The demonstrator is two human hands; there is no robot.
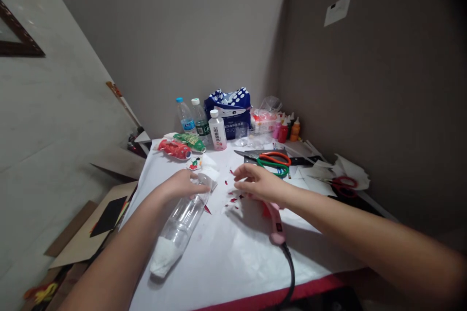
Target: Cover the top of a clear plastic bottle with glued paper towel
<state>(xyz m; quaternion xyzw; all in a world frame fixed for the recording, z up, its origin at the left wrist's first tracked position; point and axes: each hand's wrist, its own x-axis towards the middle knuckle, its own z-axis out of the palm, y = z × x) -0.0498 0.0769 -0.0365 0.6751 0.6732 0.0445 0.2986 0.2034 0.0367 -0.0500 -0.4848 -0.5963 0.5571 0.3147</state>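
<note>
A clear plastic bottle (182,221) lies on the white-covered table, white material wrapped over its near end. My left hand (186,184) rests at the bottle's far end, thumb and fingers apart around it. To the right, my right hand (255,182) hovers over the table with fingers parted and nothing seen between them. Below that hand lies a pink glue gun (277,228) with a black cord, partly hidden by the hand. Small red scraps (232,200) are scattered between the hands. White tissue (209,165) lies just beyond my left hand.
Scissors with green and orange handles (273,159) lie behind my right hand. Farther back stand a white bottle (218,131), a blue bag (231,116) and several paint bottles (282,132). Red (174,149) and green (191,142) decorated pieces lie at the left. Red-handled scissors (345,184) are at the right.
</note>
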